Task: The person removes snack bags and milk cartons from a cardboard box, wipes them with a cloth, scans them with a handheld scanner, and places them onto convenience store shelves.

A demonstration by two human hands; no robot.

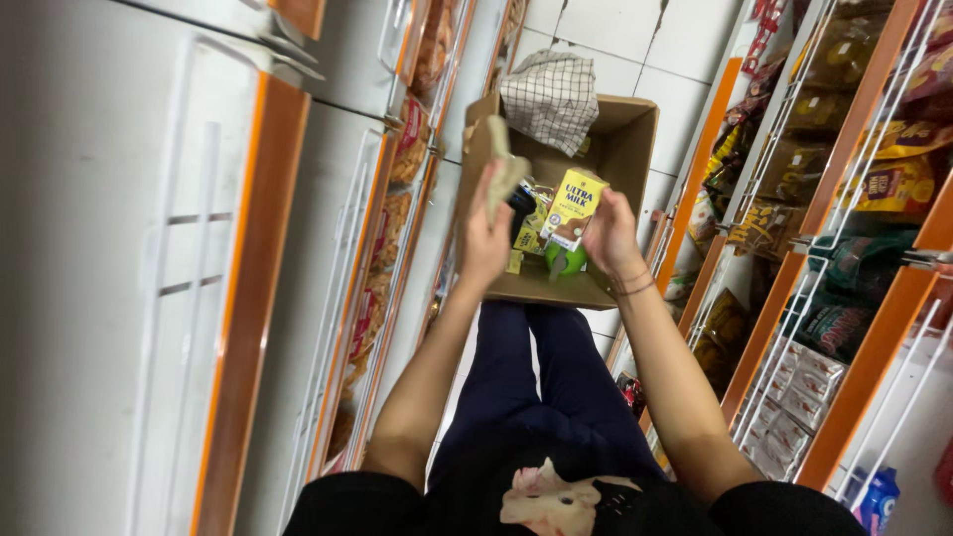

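I am crouched in a narrow shop aisle over an open cardboard box [627,139] on the tiled floor. My right hand [611,236] holds a small yellow drink carton [573,206] above the box. My left hand [484,236] grips a pale crumpled cloth [503,169] raised over the box's left side. Inside the box lie several more small yellow cartons [528,230] and a green round item [564,262]. A checked cloth [551,97] is draped over the box's far edge.
White wire shelves with orange edges line both sides. The left shelving [248,298] carries hanging snack packets [382,268]. The right shelves [854,298] hold bagged goods and small white packs [794,397]. A blue bottle [879,499] stands at the lower right.
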